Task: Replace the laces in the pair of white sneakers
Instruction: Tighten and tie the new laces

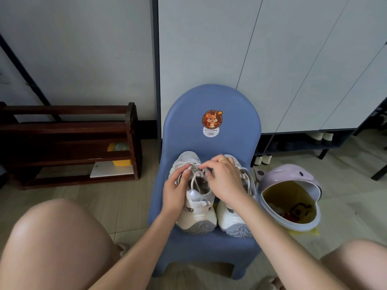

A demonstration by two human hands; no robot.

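Observation:
Two white sneakers with grey soles stand side by side on a small blue chair [211,101], heels toward me. On the left sneaker [198,214] the off-white laces [198,176] are loose and looped over the tongue. My left hand [174,190] lies on that shoe's left side, its fingertips pinching the lace near the upper eyelets. My right hand [222,178] reaches across from the right, its fingers curled on the same laces. It covers much of the right sneaker [232,221], whose own laces show beside my wrist.
A lilac bin [293,176] with an open hinged lid stands right of the chair on the tiled floor. A dark wooden shoe rack [69,143] is at the left. White cabinet doors rise behind the chair. My bare knees frame the bottom corners.

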